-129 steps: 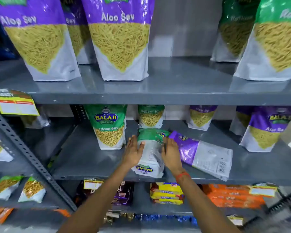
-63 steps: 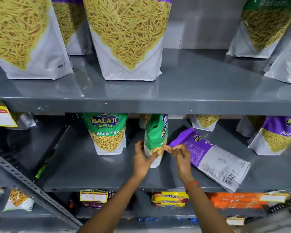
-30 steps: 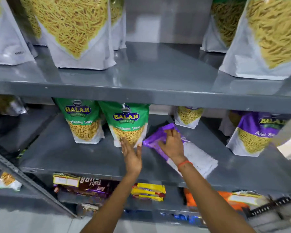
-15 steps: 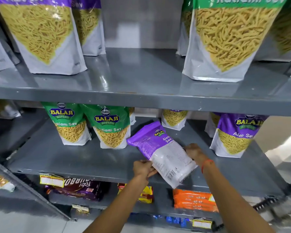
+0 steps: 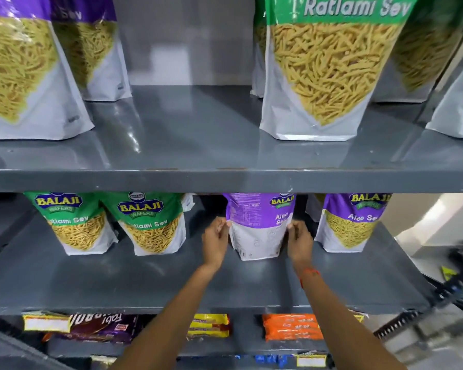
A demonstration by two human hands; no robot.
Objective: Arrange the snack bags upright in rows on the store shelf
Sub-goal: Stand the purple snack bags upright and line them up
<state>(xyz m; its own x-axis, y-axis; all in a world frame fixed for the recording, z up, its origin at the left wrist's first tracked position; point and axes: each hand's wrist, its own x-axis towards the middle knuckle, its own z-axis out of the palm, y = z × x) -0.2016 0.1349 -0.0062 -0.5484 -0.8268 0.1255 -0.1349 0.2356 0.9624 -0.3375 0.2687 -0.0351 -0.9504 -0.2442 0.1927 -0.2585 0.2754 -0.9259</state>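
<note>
A purple Aloo Sev bag [image 5: 257, 228] stands upright on the grey middle shelf [image 5: 145, 284], its printed back side facing me. My left hand [image 5: 215, 244] grips its left edge and my right hand [image 5: 300, 243] grips its right edge. To its left stand two green Ratlami Sev bags [image 5: 76, 222] [image 5: 151, 225] side by side. Another purple Aloo Sev bag [image 5: 353, 222] stands upright just to the right. More bags behind this front row are mostly hidden.
The upper shelf [image 5: 225, 177] overhangs close above the bag tops and carries large purple bags [image 5: 24, 70] at left and large green Ratlami Sev bags [image 5: 326, 68] at right. Below are biscuit packs [image 5: 209, 325] and orange packs [image 5: 292, 327].
The purple bag, lying tilted in both hands half a second ago, now stands upright between the green bags and the right purple bag. Earlier a green bag was stood up beside the first.
</note>
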